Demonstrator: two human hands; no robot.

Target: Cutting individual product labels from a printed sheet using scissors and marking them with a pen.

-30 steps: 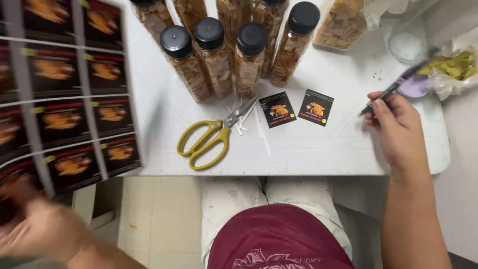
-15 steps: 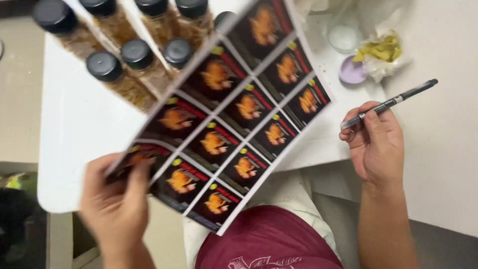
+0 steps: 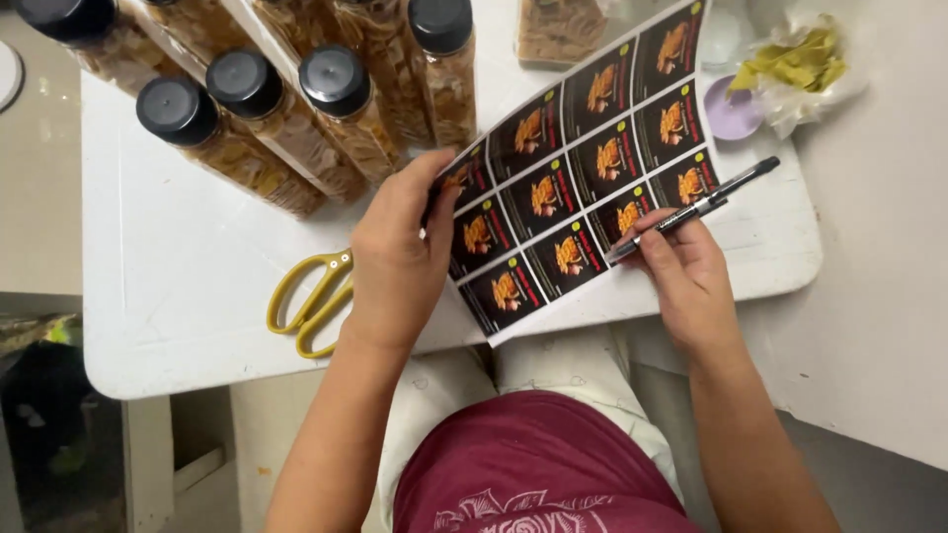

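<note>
Left hand [image 3: 395,262] is closed on the near-left edge of the label sheet [image 3: 583,168], fingers curled over its top corner, holding it tilted w/ the lower part resting on the tabletop [image 3: 178,286]; right hand [image 3: 686,271] is closed around a black pen-like tool [image 3: 691,209] (a pen or a craft knife, can't tell), its tip touching the sheet at the lower right labels. Sheet is a grid of dark rectangular stickers w/ orange pictures, running from near the body up and away to the right. Judging by the pose, the step is working one label w/ the tool tip, so best to keep the sheet flat and taut under the left hand, go slow along the label edge, and steady the right wrist on the tabletop. Yellow-handled scissors [image 3: 306,301] lie just left of the left hand, partly under it. Farther back stand several black-capped jars [image 3: 341,109] of brownish contents, close together; far right, a small purple lid [image 3: 733,111] beside crumpled wrap w/ yellow bits [image 3: 795,64].
</note>
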